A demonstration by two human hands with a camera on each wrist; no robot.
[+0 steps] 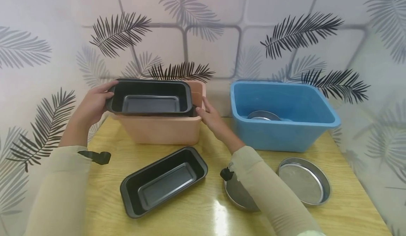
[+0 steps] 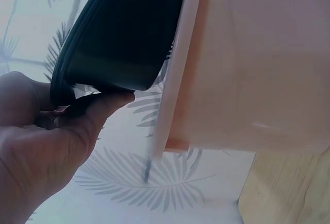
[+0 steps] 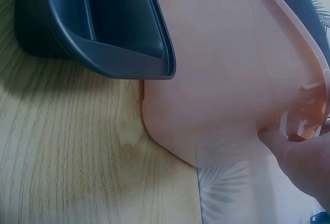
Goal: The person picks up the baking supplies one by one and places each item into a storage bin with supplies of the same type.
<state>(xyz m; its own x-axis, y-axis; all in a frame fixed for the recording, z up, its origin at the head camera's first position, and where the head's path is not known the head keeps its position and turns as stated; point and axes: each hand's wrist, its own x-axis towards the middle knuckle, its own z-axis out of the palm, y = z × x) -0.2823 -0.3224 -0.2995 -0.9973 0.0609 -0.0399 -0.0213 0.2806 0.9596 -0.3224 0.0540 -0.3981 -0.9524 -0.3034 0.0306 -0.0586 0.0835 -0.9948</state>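
Note:
My left hand grips the left end of a dark loaf pan, which lies across the top of the pink bin. From the left wrist view, the thumb presses under the pan's rim and the pan is tilted beside the bin wall. At the bin's right end, my right hand holds the rim by its handle opening, with the thumb on the outer wall in the right wrist view; its other fingers are mostly hidden. A second loaf pan lies on the table in front of the bin.
To the right stands a blue bin with a round metal pan inside. Two round cake pans lie on the wooden table: one near the right edge, another partly under my right sleeve. A patterned wall is close behind.

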